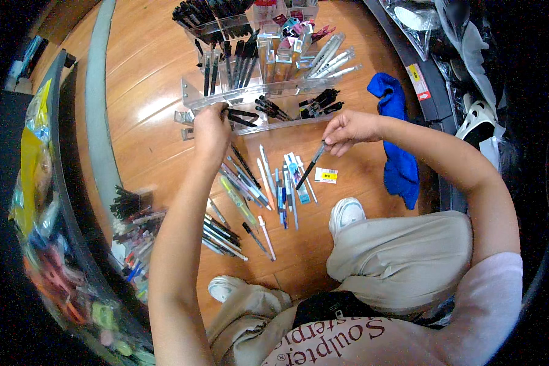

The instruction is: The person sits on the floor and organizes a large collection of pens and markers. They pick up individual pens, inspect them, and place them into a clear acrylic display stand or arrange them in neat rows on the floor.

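My right hand holds a pen with a black lower part by its clear end, tilted down over the wooden floor. My left hand is at the left front compartment of a clear acrylic pen display rack. Black pens lie there right beside its fingertips. Its fingers are partly hidden, so I cannot tell whether it grips one. Several loose pens lie on the floor between my arms, among them a yellow-green highlighter, a white-and-pink pen and a small blue-and-white packet.
The rack's upper tiers hold black pens, white pens and small boxes. A blue cloth and a price tag lie on the floor. Heaped pens sit at left, beside a shelf of packaged goods. Another shelf borders the right.
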A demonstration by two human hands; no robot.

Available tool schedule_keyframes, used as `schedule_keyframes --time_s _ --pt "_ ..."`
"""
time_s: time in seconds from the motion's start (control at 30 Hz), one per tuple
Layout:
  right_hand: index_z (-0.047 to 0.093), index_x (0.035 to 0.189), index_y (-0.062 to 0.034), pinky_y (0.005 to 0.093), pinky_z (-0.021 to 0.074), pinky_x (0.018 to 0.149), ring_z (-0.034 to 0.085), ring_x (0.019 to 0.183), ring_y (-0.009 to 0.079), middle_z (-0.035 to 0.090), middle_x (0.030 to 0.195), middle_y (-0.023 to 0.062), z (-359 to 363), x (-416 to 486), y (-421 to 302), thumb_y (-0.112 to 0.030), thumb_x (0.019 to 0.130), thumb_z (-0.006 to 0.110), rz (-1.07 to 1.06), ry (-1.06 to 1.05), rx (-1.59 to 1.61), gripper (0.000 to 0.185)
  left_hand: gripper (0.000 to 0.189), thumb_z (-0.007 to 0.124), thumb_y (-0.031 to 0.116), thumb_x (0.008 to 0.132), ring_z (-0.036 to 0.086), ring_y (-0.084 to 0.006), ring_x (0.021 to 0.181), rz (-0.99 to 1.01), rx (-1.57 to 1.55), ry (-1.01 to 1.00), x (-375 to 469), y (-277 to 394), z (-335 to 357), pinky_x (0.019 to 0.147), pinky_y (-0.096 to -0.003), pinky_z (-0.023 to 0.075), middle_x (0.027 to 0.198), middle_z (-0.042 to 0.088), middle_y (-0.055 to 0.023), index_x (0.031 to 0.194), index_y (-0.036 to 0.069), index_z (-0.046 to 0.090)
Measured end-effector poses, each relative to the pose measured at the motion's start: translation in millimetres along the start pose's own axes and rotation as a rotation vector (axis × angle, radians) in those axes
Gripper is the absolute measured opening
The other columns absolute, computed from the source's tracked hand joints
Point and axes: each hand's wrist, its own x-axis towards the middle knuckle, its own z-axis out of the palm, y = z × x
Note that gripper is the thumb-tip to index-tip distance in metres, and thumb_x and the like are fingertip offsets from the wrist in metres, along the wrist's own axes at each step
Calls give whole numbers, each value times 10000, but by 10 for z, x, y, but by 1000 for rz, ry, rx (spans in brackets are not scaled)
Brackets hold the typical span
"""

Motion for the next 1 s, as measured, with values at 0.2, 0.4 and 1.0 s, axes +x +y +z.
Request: schedule_keyframes --time_s 0.2,0.4,1.0 --pt "566 935 15 285 528 664 610 757 173 607 874 112 27 -1 -103 -164 817 551 -19 9 83 215 188 531 63 732 582 -330 787 51 37 62 1 -48 41 716 -373 456 835 594 -195 891 -7 603" --pt "541 997 23 302 530 673 611 783 190 603 894 127 81 -42 -134 -159 818 548 7 7 155 255 152 524 41 733 560 -346 769 28 -6 64 -87 -26 -51 716 -391 436 810 573 -221 844 -26 603" --pt "565 951 9 323 521 701 614 774 211 607 879 139 1359 380 52 -151 831 531 200 -324 -59 203 281 424 309 883 505 -109 670 -280 -869 -897 -2266 151 -106 630 -247 453 737 485 -16 939 48 515"
